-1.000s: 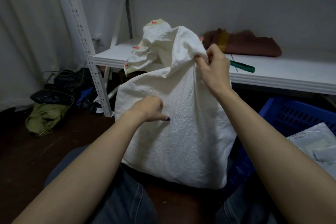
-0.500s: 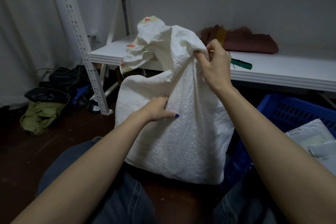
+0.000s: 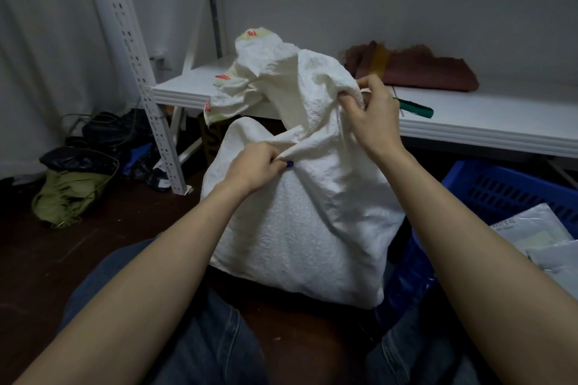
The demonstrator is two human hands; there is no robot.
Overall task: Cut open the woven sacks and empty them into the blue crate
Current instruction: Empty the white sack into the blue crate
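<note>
The left hand point(image 3: 256, 166) has moved up the front of the sack point(image 3: 300, 228) and now pinches a fold below its neck. The right hand point(image 3: 372, 116) still grips the bunched top. The white sack stands on the floor between the person's knees and hides part of the white shelf point(image 3: 500, 125). On the shelf lie a green-handled tool point(image 3: 417, 109) and a brown cloth point(image 3: 431, 72). The blue crate point(image 3: 506, 191), just beside the sack, holds grey packets point(image 3: 531, 228).

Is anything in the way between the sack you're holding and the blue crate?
Nothing visible. The woven sack, gripped by the left hand and right hand, stands directly beside the blue crate. Grey mailer bags already lie inside the crate.
</note>
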